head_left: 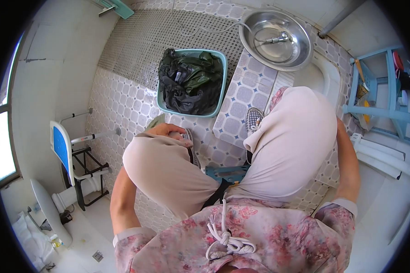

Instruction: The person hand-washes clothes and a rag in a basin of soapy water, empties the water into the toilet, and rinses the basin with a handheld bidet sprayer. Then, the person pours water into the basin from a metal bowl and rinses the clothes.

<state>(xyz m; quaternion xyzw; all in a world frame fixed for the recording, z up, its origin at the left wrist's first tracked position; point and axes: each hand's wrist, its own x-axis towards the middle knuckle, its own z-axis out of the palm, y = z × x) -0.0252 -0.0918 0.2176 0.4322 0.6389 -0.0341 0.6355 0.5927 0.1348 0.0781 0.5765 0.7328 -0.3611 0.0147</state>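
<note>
My left hand [165, 130] is low beyond my left knee, beside a checked shoe [189, 136]. Its fingers are bent and look closed near my trouser leg [164, 159]; whatever they hold is hidden. A bit of olive-green material [156, 121] shows just behind this hand. My right forearm runs down outside my right knee, whose beige trouser leg [291, 132] hides the hand. In front of me stands a light-blue square basin [224, 82] full of dark, wet-looking cloth or plastic [191, 84], black and dark green.
A steel bowl [253, 50] holding a shower head [278, 39] stands at upper right, over a squat toilet [330, 75]. A perforated mat [127, 50] covers the far floor. On the right is a blue shelf [387, 82]; on the left, a folding seat [62, 148].
</note>
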